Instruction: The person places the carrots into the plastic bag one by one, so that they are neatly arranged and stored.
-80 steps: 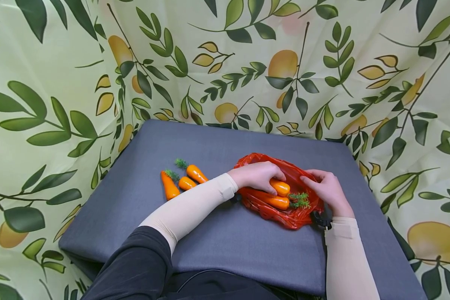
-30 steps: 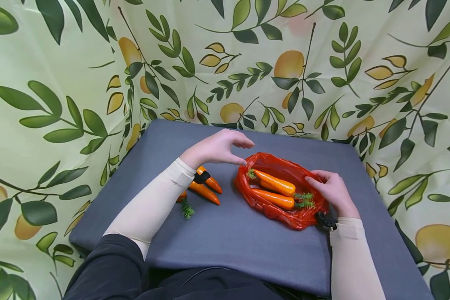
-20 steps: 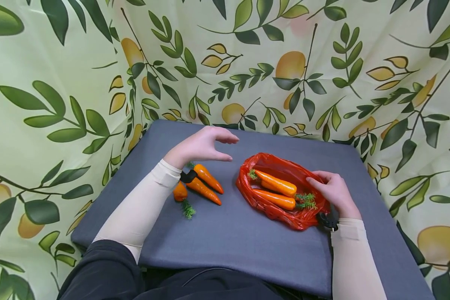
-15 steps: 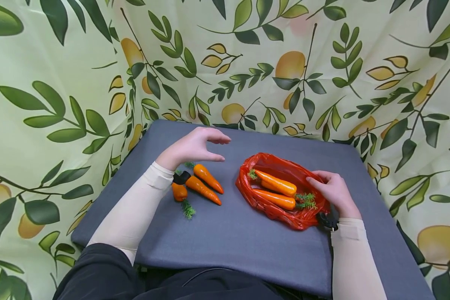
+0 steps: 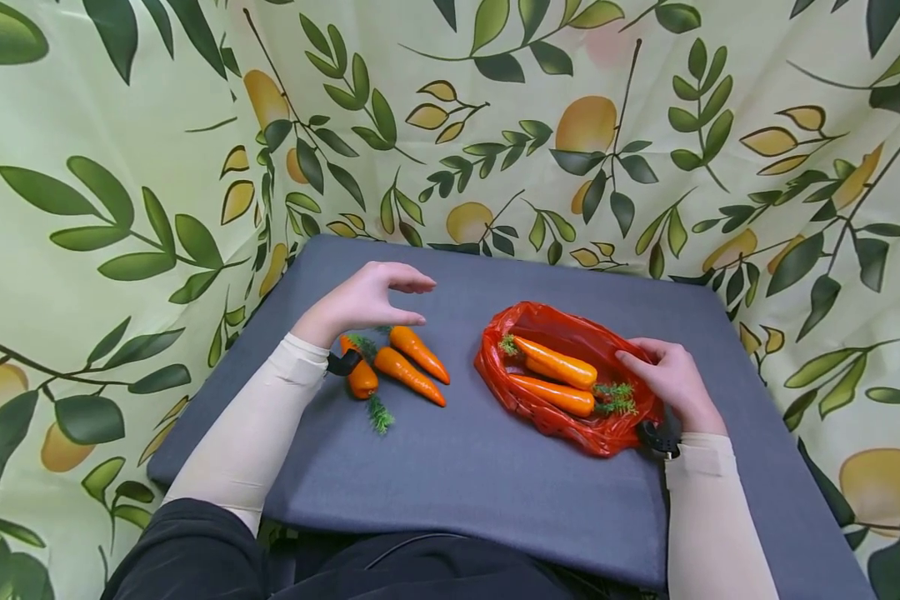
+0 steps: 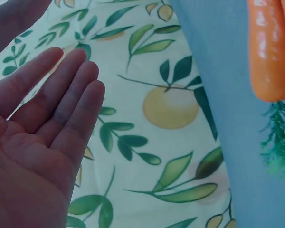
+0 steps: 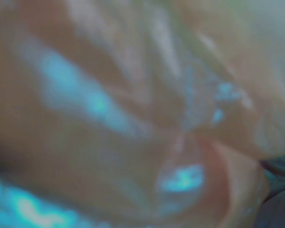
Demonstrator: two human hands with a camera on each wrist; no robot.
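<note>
A red plastic bag (image 5: 562, 429) lies with its mouth spread, several orange carrots (image 5: 558, 362) with green tops inside it. The right hand (image 5: 671, 379) grips the bag's right rim, thumb inside. Blurred bag film (image 7: 109, 118) fills most of the right wrist view. Above the loose carrots (image 5: 408, 375) at the left, the left hand (image 5: 360, 296) hovers with fingers and thumb apart, holding nothing. In the left wrist view the palm and fingers of the left hand (image 6: 42, 123) are relaxed, and one carrot (image 6: 270, 52) shows at the right edge.
Both the bag and the loose carrots lie on a grey padded table (image 5: 450, 483). A leaf-and-fruit patterned curtain (image 5: 495, 108) stands behind it and along the sides. A dark band with a small device (image 5: 343, 362) sits at the left wrist.
The left hand has come out of the bag and moved left over the loose carrots. A carrot it was touching now lies in the bag. The right hand still grips the rim.
</note>
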